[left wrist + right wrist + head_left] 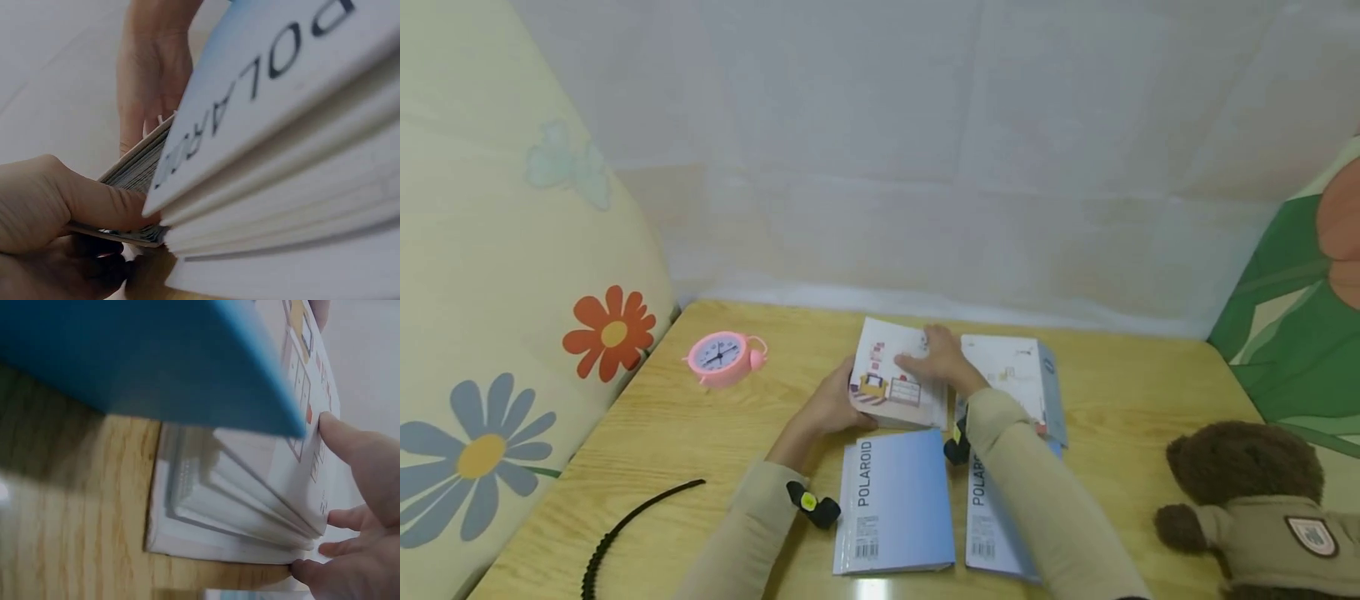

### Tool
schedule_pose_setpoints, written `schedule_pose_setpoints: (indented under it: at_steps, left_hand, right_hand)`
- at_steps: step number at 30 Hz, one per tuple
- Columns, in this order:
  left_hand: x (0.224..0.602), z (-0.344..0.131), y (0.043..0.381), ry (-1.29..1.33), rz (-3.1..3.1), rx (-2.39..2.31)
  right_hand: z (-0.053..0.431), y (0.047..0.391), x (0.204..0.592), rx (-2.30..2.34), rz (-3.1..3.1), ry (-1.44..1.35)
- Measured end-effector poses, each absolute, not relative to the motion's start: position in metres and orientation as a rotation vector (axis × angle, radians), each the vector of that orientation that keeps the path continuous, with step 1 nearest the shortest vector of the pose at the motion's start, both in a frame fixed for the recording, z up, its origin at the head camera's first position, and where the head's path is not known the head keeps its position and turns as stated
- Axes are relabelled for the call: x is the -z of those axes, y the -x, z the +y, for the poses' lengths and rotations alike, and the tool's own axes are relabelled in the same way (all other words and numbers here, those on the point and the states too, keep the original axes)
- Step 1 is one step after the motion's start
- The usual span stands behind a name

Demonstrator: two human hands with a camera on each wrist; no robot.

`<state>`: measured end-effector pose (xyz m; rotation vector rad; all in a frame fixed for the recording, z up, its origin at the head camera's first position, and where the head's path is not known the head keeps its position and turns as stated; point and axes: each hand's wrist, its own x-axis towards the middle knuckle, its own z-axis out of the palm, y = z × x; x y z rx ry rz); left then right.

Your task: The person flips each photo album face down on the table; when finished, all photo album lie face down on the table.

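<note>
A white photo album [886,392] with a cartoon print lies between both hands, behind a blue-and-white POLAROID album [902,508]. My left hand [837,398] grips its left side; in the left wrist view that thumb [119,203] presses against the page edges. On the right side, my right hand [946,360] holds the album, thumb on the printed cover and fingers at the far edge. The right wrist view shows its thick white pages [250,494] fanned slightly apart. A blue cover [156,369] hides part of that view.
Another white printed album [1000,362] lies to the right, behind a second POLAROID album [988,537] partly covered by my right forearm. A pink alarm clock [722,358] and a black headband [621,527] are at left. A brown plush toy [1247,500] is at right.
</note>
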<state>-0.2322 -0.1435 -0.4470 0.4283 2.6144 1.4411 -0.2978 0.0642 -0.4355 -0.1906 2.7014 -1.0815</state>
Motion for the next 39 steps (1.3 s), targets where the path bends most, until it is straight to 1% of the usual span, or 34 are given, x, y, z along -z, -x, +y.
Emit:
schedule_pose_setpoints:
  at_steps: [3, 6, 15, 19, 25, 28, 31, 35, 39]
  left_hand:
    - [0.446, -0.145, 0.23, -0.513, 2.597, -1.459]
    - [0.434, -0.145, 0.227, -0.563, 2.54, -1.463]
    - [0.382, -0.142, 0.218, -0.719, 2.553, -1.402]
    - [0.368, -0.131, 0.215, -0.829, 2.654, -1.246]
    - [0.356, -0.111, 0.212, -0.899, 2.754, -0.946]
    - [0.356, -0.106, 0.211, -0.921, 2.767, -0.885]
    - [0.362, -0.105, 0.212, -0.887, 2.738, -1.029]
    - [0.385, -0.108, 0.215, -0.778, 2.603, -1.359]
    - [0.411, -0.108, 0.218, -0.772, 2.515, -1.465]
  right_hand:
    - [0.065, 0.295, 0.439, 1.141, 2.652, 0.126]
    - [0.066, 0.291, 0.437, 1.229, 2.593, 0.095]
    - [0.065, 0.287, 0.418, 1.523, 2.23, 0.271]
    - [0.07, 0.287, 0.407, 1.61, 2.1, 0.298]
    - [0.078, 0.287, 0.396, 1.751, 2.002, 0.291]
    - [0.08, 0.287, 0.395, 1.795, 1.973, 0.269]
    - [0.082, 0.286, 0.397, 1.812, 1.969, 0.256]
    - [0.084, 0.285, 0.398, 1.817, 1.979, 0.244]
    - [0.086, 0.283, 0.399, 1.822, 1.996, 0.224]
